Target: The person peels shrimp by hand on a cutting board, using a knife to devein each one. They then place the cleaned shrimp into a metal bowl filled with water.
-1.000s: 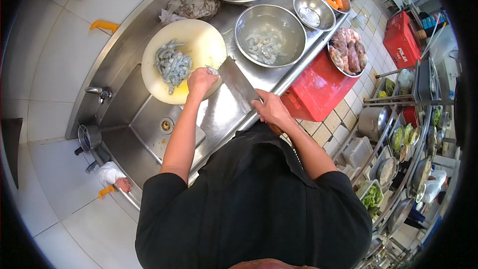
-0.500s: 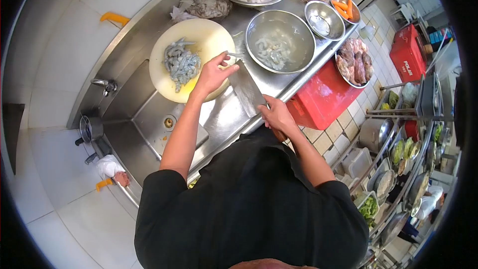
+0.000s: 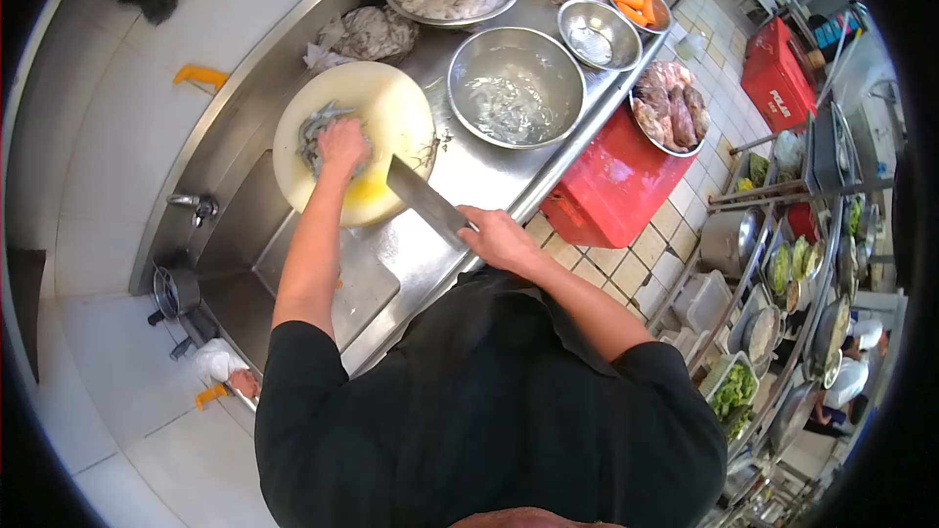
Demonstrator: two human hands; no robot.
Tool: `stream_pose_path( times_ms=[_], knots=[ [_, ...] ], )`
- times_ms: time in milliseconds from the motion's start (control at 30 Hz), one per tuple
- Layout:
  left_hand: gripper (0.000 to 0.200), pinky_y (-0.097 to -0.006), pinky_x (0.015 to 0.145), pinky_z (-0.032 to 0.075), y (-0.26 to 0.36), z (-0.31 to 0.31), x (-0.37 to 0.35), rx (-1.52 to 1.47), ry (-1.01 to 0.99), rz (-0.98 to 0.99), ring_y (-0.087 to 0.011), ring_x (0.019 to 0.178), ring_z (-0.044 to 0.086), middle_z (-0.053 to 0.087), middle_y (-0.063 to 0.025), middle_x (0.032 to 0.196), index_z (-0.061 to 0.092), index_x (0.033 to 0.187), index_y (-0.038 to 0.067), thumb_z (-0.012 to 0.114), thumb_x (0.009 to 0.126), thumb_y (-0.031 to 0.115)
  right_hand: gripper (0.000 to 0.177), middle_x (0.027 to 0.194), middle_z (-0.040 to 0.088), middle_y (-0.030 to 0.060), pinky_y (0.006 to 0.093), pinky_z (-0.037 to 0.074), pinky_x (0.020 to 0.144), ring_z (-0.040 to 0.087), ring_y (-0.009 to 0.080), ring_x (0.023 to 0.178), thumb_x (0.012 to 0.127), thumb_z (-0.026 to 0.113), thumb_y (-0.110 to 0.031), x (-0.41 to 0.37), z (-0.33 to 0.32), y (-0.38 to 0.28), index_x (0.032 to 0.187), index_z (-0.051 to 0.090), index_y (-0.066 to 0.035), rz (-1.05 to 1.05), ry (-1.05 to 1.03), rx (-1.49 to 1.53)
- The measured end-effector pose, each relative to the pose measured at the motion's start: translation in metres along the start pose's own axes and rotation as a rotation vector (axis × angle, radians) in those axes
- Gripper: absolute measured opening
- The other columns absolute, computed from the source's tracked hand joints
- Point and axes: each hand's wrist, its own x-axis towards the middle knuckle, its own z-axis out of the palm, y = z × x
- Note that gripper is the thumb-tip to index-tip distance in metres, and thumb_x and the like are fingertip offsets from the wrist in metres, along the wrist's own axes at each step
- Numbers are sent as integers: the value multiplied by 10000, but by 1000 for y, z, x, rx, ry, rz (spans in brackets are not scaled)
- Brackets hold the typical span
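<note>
My left hand (image 3: 342, 147) reaches into a pile of grey raw shrimp (image 3: 313, 127), its fingers curled down and closed among them. The fingertips are partly hidden. The pile lies on a round, cream cutting board (image 3: 391, 98) with a wet yellow patch. In my right hand (image 3: 497, 238) is a cleaver (image 3: 425, 198), its broad blade angled toward the board's near right edge. Beside the board stands a metal bowl of water (image 3: 518, 88), its surface rippled, with pale pieces that I cannot make out clearly.
Behind the board lie a bag of greyish food (image 3: 367, 34) and a bowl of pale seafood (image 3: 455, 2). Farther right are a small metal bowl (image 3: 599, 34) and carrots (image 3: 636, 6). A red cooler (image 3: 616, 176) carries a bowl of reddish-purple seafood (image 3: 672, 108). Below sits the sink (image 3: 230, 284).
My left hand has moved from near the blade and water bowl back to the shrimp pile. The cleaver has shifted left with my right hand. The bowl's water is now rippled.
</note>
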Motion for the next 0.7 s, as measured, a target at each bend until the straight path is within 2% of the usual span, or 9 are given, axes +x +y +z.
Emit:
stream_pose_path(
  times_ms=[167, 267, 367, 400, 533, 600, 700],
  knots=[
    [183, -513, 878, 489, -6, 1, -1, -87, -24, -7, -355, 986, 675, 735, -160, 961, 742, 899, 105, 643, 746, 104, 413, 984, 698, 303, 570, 514, 890, 671, 483, 962, 950, 594, -204, 2, -4, 7, 1342, 588, -73, 81, 115, -115],
    [157, -504, 870, 490, -6, 5, -3, -102, 6, -10, -361, 952, 679, 733, -167, 920, 742, 877, 96, 653, 750, 125, 458, 978, 692, 321, 561, 511, 894, 668, 487, 970, 940, 604, -199, -4, -23, 10, 1360, 577, -18, 135, 238, -155],
    [140, -498, 849, 498, 16, -14, -13, -185, 88, 20, -368, 913, 683, 733, -171, 898, 746, 862, 90, 676, 760, 154, 480, 994, 687, 332, 543, 512, 902, 663, 493, 985, 929, 626, -208, -7, -30, 31, 1352, 585, 15, 101, 318, -44],
    [137, -496, 840, 501, 27, -22, -20, -225, 125, 29, -371, 900, 685, 734, -173, 892, 747, 858, 88, 685, 762, 164, 483, 1022, 676, 342, 522, 504, 926, 644, 503, 1041, 919, 650, -215, -9, -33, 28, 1337, 600, 21, 115, 326, 3],
    [211, -472, 820, 515, 60, -11, -51, -282, 78, 103, -347, 867, 691, 738, -170, 889, 767, 917, 69, 735, 779, 226, 448, 850, 710, 231, 439, 552, 726, 711, 348, 762, 939, 639, -196, -5, -31, 32, 1333, 610, 15, 179, 207, 254],
    [256, -452, 812, 530, 70, -15, -66, -371, 44, 97, -335, 862, 702, 742, -174, 898, 778, 961, 56, 745, 800, 252, 429, 751, 689, 143, 374, 543, 602, 682, 223, 595, 949, 633, -184, -4, -36, 21, 1332, 616, 9, 248, 96, 443],
    [236, -435, 828, 529, 66, -5, -74, -587, 25, -104, -329, 900, 702, 762, -126, 898, 801, 965, 83, 736, 827, 264, 437, 684, 578, 20, 283, 472, 469, 557, 104, 508, 992, 610, -152, 7, -30, 25, 1409, 565, -30, 215, 35, 531]
  ],
)
